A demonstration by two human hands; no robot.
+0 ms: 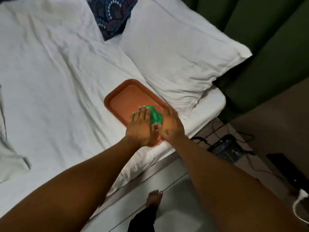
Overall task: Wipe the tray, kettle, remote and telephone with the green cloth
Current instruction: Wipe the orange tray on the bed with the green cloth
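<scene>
While both hands rest on the tray (123, 101), the step in hand is judged to be the first of the four: wiping the tray. It lies flat on the bed (50, 81), near the mattress edge and just beside a white pillow (180, 52).

Left hand (142, 126): palm down, fingers spread flat on the tray floor, touching the left side of the green cloth (155, 116). Grip loose, nothing enclosed.

Right hand (170, 124): laid along the tray's right rim, against the right side of the cloth. Whether its grip pinches the cloth or only steadies the tray cannot be told; the fingertips are hidden.

The cloth sits bunched between the two hands, on the near half of the tray. The far half is bare and appears not yet covered.

Next move, in my judgement, calls for one hand to press the cloth and sweep it toward the far corners while the other pins the rim, as the soft bedding may let the tray slide.

A dark telephone (225, 148) lies on the floor at right. Kettle and remote: not identified.
</scene>
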